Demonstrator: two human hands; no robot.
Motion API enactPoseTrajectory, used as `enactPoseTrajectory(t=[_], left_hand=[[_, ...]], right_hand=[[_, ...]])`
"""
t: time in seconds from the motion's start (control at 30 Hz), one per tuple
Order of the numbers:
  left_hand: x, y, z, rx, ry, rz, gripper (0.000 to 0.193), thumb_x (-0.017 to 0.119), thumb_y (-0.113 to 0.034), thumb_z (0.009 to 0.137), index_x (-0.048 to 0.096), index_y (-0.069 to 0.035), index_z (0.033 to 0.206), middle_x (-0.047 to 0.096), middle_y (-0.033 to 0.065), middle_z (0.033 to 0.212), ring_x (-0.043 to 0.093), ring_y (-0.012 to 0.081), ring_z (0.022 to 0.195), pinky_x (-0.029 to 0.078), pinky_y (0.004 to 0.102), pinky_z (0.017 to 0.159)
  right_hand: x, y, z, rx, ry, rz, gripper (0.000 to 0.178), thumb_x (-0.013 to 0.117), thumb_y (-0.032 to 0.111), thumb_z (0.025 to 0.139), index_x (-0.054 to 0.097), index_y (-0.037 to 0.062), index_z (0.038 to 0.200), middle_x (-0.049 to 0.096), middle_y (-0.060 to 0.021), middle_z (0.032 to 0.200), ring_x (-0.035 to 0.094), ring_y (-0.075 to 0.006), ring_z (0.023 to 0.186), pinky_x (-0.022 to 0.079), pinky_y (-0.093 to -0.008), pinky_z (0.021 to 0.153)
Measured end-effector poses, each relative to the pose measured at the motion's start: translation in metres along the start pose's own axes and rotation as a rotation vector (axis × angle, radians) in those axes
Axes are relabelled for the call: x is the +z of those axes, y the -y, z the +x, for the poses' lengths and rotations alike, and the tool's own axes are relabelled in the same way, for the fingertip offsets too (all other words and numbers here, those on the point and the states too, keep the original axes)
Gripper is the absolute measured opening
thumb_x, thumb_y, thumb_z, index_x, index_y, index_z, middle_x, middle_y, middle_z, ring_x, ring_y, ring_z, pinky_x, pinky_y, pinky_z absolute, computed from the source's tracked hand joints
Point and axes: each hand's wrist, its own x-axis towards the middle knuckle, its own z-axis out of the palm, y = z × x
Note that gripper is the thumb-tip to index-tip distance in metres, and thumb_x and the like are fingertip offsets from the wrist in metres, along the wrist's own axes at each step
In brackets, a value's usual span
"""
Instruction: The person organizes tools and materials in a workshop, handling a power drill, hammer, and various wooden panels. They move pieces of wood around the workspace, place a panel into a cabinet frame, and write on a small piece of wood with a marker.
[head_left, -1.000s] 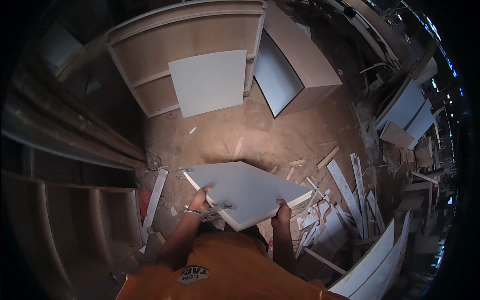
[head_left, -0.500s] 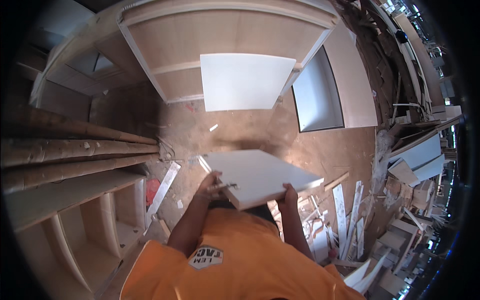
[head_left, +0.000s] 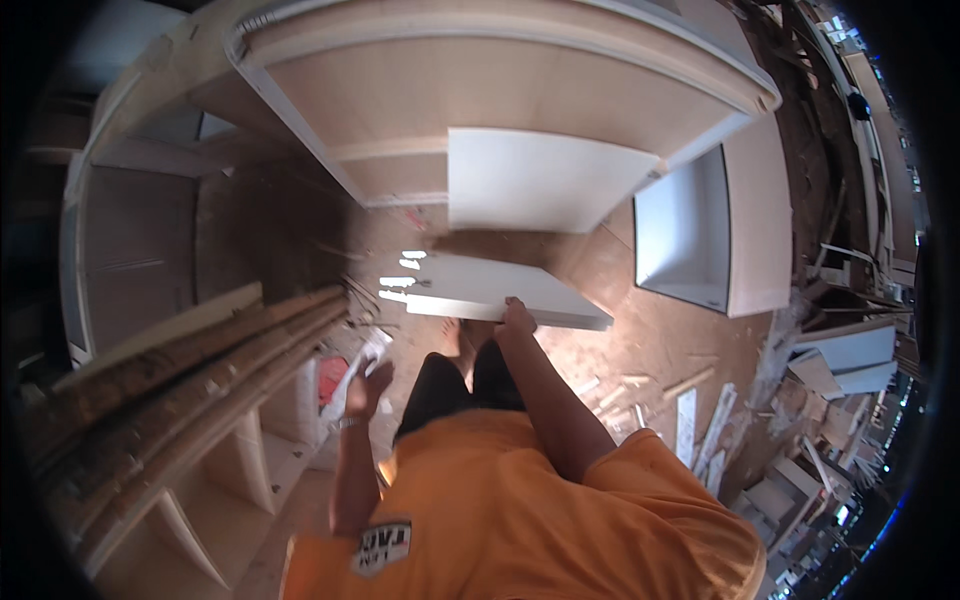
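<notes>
A thick white board [head_left: 490,283] hangs low in front of my legs, its near long edge toward me. My right hand [head_left: 517,318] grips that near edge around its middle, thumb and fingertips over the top. A small dark fitting or mark shows near the board's left end, too small to make out. My left hand [head_left: 369,388] is off the board, to the lower left, with its fingers apart and nothing visible in it. Beyond the held board, another white panel [head_left: 540,180] leans against a large wooden cabinet frame [head_left: 380,100].
On the left, long round poles [head_left: 200,370] lie over an open wooden shelf unit [head_left: 235,450]. A box-like cabinet with a white interior [head_left: 685,230] stands at right. Offcut strips [head_left: 685,425] and stacked scrap boards [head_left: 845,360] litter the floor at right. A red item [head_left: 332,380] lies beside the shelf.
My left hand has let go of the board and moved down and left. The board, still in my right hand, has shifted farther from my body and tilted. The view has turned somewhat.
</notes>
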Motion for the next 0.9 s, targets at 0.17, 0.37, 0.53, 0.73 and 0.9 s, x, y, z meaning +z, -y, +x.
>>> enactPoseTrajectory(t=[0.17, 0.37, 0.53, 0.73, 0.9], left_hand=[[-0.045, -0.003, -0.084, 0.116, -0.358, 0.169, 0.058, 0.05, -0.042, 0.103, 0.043, -0.002, 0.145, 0.065, 0.0224, 0.128, 0.066, 0.0335, 0.115, 0.052, 0.042, 0.1], [-0.083, 0.028, -0.122, 0.087, -0.286, 0.746, 0.029, 0.056, -0.025, 0.1, 0.065, -0.003, 0.118, 0.072, 0.0123, 0.108, 0.07, 0.0189, 0.091, 0.056, 0.0318, 0.08], [-0.079, -0.021, -0.083, -0.153, -0.293, 0.544, 0.032, 0.061, -0.029, 0.1, 0.067, -0.004, 0.118, 0.069, 0.013, 0.119, 0.067, 0.02, 0.107, 0.053, 0.0325, 0.091], [-0.006, -0.163, -0.064, 0.282, -0.093, 0.458, 0.044, 0.06, -0.031, 0.101, 0.053, -0.003, 0.134, 0.069, 0.0174, 0.118, 0.068, 0.0281, 0.109, 0.054, 0.0381, 0.094], [0.003, -0.183, -0.05, 0.272, -0.132, 0.526, 0.041, 0.062, -0.027, 0.1, 0.054, -0.004, 0.133, 0.07, 0.0147, 0.114, 0.069, 0.0266, 0.102, 0.054, 0.0361, 0.087]], right_hand=[[0.064, 0.006, 0.017, -0.696, 0.306, -1.953, 0.069, 0.076, 0.037, 0.086, 0.047, 0.0062, 0.14, 0.058, -0.0114, 0.135, 0.059, -0.0324, 0.125, 0.051, -0.0527, 0.097], [0.124, -0.008, 0.086, -0.618, 0.201, -2.047, 0.065, 0.072, 0.031, 0.086, 0.047, 0.0118, 0.143, 0.059, -0.0048, 0.137, 0.06, -0.0277, 0.126, 0.051, -0.0554, 0.094], [0.191, 0.012, 0.078, -0.853, 0.457, -2.917, 0.056, 0.073, 0.035, 0.085, 0.058, 0.0138, 0.135, 0.055, -0.0064, 0.142, 0.058, -0.0293, 0.128, 0.05, -0.0592, 0.097], [0.246, 0.045, 0.067, -0.286, -0.092, -0.929, 0.09, 0.088, 0.028, 0.071, 0.03, 0.0032, 0.135, 0.053, -0.0236, 0.132, 0.062, -0.0375, 0.112, 0.06, -0.0476, 0.084], [0.291, 0.072, 0.038, -0.215, -0.045, -0.414, 0.089, 0.082, 0.04, 0.079, 0.024, -0.0023, 0.132, 0.051, -0.0279, 0.131, 0.062, -0.0397, 0.111, 0.065, -0.0489, 0.075]])
